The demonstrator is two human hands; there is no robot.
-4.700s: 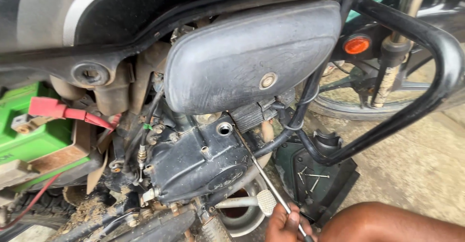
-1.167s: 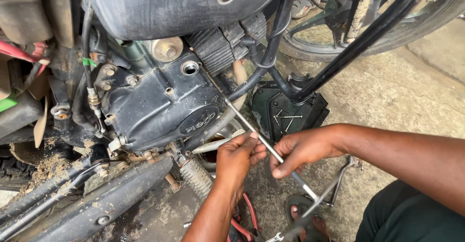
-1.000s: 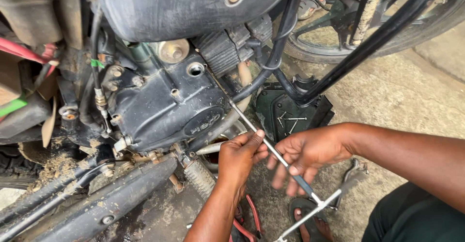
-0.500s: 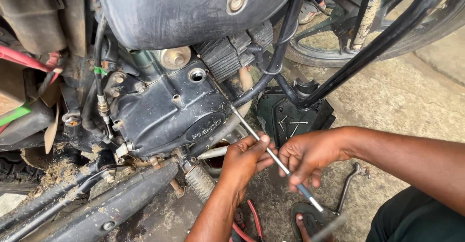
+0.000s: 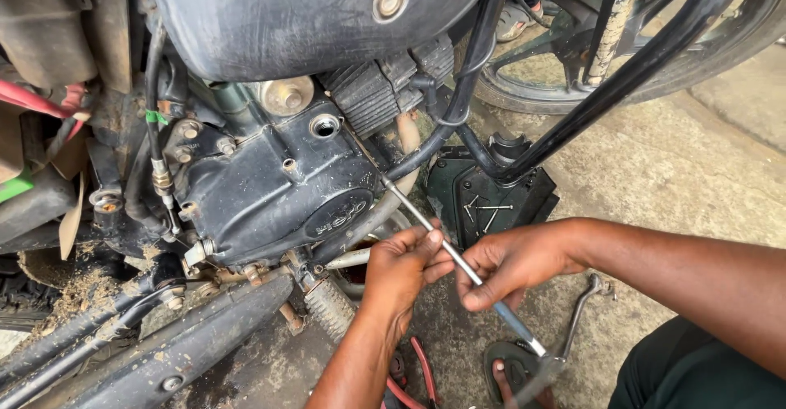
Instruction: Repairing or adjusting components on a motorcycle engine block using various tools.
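Both hands are closed on a long T-handle wrench [image 5: 446,249], a slim bright steel shaft: the left hand [image 5: 401,270] pinches it with fingertips, and the right hand [image 5: 512,263], just below, curls around it. Beyond the left hand its tip meets the grimy black cast engine cover [image 5: 278,188]. Behind the right hand a black plastic tray [image 5: 524,200] holds loose bolts.
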